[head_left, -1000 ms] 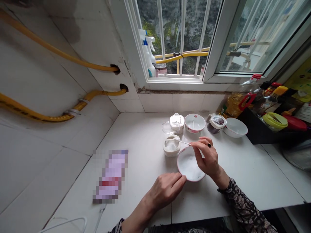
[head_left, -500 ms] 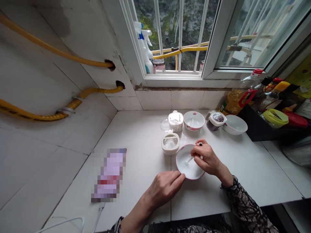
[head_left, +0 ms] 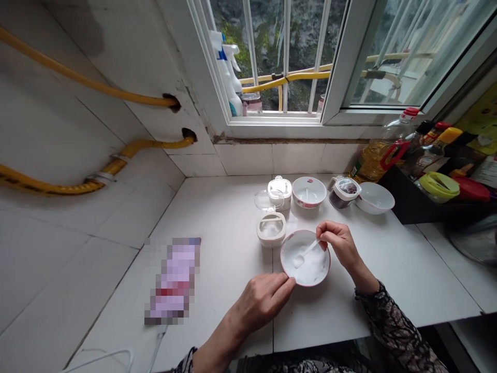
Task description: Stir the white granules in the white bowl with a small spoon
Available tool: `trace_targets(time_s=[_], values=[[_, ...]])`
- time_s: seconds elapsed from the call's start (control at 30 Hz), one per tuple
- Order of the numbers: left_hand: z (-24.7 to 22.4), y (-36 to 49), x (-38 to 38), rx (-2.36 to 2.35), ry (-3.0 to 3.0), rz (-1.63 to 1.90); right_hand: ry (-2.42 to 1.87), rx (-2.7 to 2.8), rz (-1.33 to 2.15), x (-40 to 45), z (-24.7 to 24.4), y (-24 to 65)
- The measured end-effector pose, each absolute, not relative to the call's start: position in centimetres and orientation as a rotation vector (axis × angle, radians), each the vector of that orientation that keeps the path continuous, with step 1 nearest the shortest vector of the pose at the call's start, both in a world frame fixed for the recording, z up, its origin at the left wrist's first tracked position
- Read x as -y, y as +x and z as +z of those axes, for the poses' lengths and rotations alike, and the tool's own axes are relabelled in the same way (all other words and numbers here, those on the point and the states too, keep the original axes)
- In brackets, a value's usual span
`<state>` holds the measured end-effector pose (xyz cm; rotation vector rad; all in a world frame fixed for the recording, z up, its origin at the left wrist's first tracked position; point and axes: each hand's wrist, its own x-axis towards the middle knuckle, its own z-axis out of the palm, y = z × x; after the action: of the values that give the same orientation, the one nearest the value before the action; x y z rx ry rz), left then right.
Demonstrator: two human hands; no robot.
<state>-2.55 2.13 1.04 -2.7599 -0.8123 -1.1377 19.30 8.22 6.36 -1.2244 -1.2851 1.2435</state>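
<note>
A white bowl [head_left: 286, 264] with a reddish rim stands on the counter, with white grainy stuff in it. My left hand [head_left: 265, 299] pinches the bowl's near left rim between thumb and fingers. Between the fingertips of my right hand [head_left: 340, 245] is the handle of a small white spoon [head_left: 307, 253]. The spoon slants down to the left, its tip at the white stuff. Just behind the bowl sits an open seasoning jar [head_left: 271, 235], its clear lid [head_left: 268, 200] tipped back, with white contents.
Along the back stand a white jar [head_left: 282, 201], a flowered bowl [head_left: 309, 199], a jar with dark contents [head_left: 341, 199] and another white bowl [head_left: 375, 206]. An oil bottle [head_left: 371, 155] and a black rack [head_left: 413, 199] of bottles are at right. A blurred purple object [head_left: 174, 280] lies left.
My right hand has drawn back to the right and holds the spoon nearer its handle end, so more of the spoon shows. My left hand stays on the rim.
</note>
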Motion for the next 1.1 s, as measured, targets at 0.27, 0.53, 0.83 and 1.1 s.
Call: trace_targets(time_s=[0.27,0.53,0.83,1.1], values=[[1.0,-2.5,-2.1,0.807,-2.762,-1.147,-1.195,1.189,1.267,-8.9,5.8,19.6],[1.0,-2.5,-2.1,0.804,-2.759,-1.13,-1.097,1.278,0.976,-8.7,6.1,17.4],[0.9,-2.5,-2.1,0.826,-2.761,-1.13,-0.799,1.99,0.033,-8.0,5.6,16.9],[1.0,-2.6,-2.2,0.822,-2.774,-1.132,-0.912,1.809,0.146,-7.6,6.9,18.9]])
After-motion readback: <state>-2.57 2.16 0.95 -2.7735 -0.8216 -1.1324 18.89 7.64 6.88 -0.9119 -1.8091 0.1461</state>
